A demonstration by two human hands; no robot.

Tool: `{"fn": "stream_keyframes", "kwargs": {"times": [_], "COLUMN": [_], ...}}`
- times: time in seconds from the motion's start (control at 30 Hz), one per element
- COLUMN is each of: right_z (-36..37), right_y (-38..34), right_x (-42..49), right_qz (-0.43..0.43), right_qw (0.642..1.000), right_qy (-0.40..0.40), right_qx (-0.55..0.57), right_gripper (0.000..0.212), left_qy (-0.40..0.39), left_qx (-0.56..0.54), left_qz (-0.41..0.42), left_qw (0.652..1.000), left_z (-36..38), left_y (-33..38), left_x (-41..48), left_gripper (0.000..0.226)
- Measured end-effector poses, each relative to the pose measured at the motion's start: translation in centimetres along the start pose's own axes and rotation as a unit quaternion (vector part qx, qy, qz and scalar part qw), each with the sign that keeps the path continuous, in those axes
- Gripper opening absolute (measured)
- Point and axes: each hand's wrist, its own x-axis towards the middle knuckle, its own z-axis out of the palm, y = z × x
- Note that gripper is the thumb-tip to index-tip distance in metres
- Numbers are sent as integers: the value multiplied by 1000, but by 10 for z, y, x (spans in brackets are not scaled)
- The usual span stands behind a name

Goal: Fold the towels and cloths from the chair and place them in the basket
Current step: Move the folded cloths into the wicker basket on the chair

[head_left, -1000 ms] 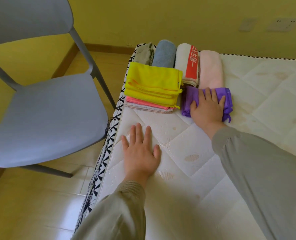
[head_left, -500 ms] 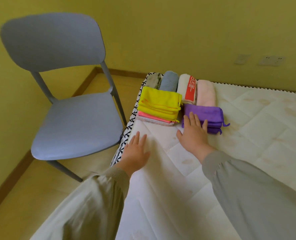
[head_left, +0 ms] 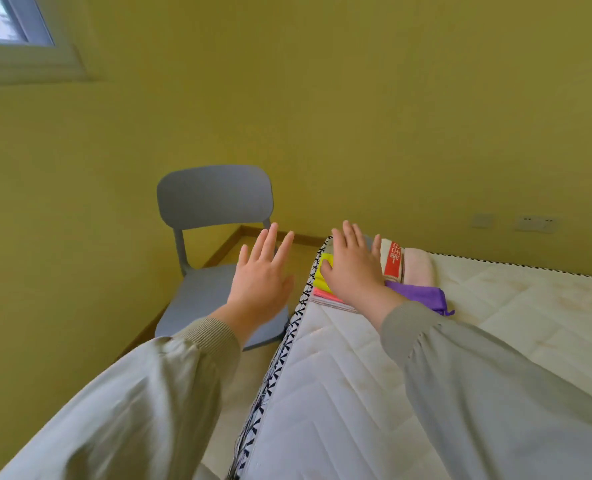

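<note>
Folded cloths lie at the far left corner of the mattress (head_left: 357, 358): a yellow cloth (head_left: 322, 280) on a pink one (head_left: 324, 294), a purple cloth (head_left: 422, 294), a white towel with a red band (head_left: 391, 261) and a pale pink towel (head_left: 419, 268). My right hand (head_left: 353, 268) is raised in front of the yellow stack with straight fingers, holding nothing. My left hand (head_left: 261, 282) is lifted with spread fingers in front of the grey chair (head_left: 211, 206). The chair seat shows no cloth. No basket is in view.
The chair stands on the floor close to the mattress's patterned left edge (head_left: 287, 344). A yellow wall (head_left: 357, 116) runs behind, with sockets (head_left: 535, 223) at the right and a window corner (head_left: 7, 22) at the top left.
Both hands have lifted off the mattress and now hang raised with straight fingers. My right hand left the purple cloth. The view has tilted up toward the wall.
</note>
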Motion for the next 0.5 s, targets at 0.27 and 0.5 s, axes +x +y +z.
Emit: {"fn": "stream_keyframes", "kwargs": {"times": [0.27,0.5], "right_z": [-95,-183], "right_y": [-135,-261], "right_x": [-24,-18], "right_qz": [-93,-186], "right_qw": [992,966], "right_qy": [86,174], "right_qx": [27,37], "right_gripper": [63,64], "left_qy": [84,170], "left_qx": [92,187], "left_qz": [-16,-72], "left_qw": [992,965], "left_z": [-140,-255], "left_y": [-74,-164], "left_x": [-58,-93], "left_gripper": [71,68]}}
